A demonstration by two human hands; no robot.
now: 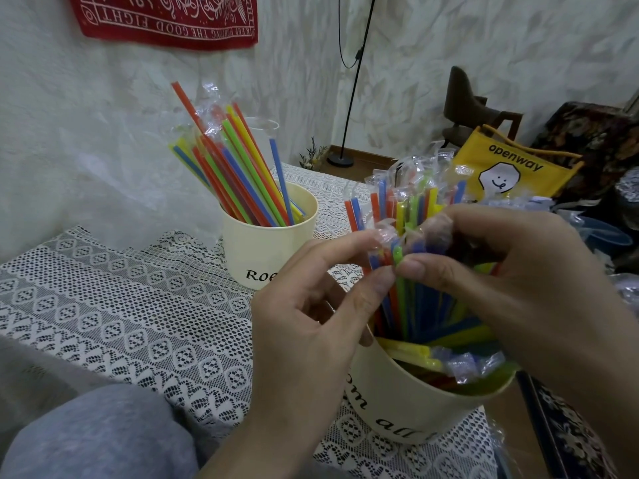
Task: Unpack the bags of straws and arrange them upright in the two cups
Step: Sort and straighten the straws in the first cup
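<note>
A bundle of thin plastic straws in red, blue, yellow and green, each in a crinkly clear wrapper, stands in a cream cup directly beneath both hands. The left hand and right hand meet over the tops, each pinching straws between thumb and fingertips. They look very light, springy and slippery in their film, so holding several low on the shafts should control them better than the loose wrapper ends. Beyond the left hand, a second cup of straws leans on the lace-covered table
</note>
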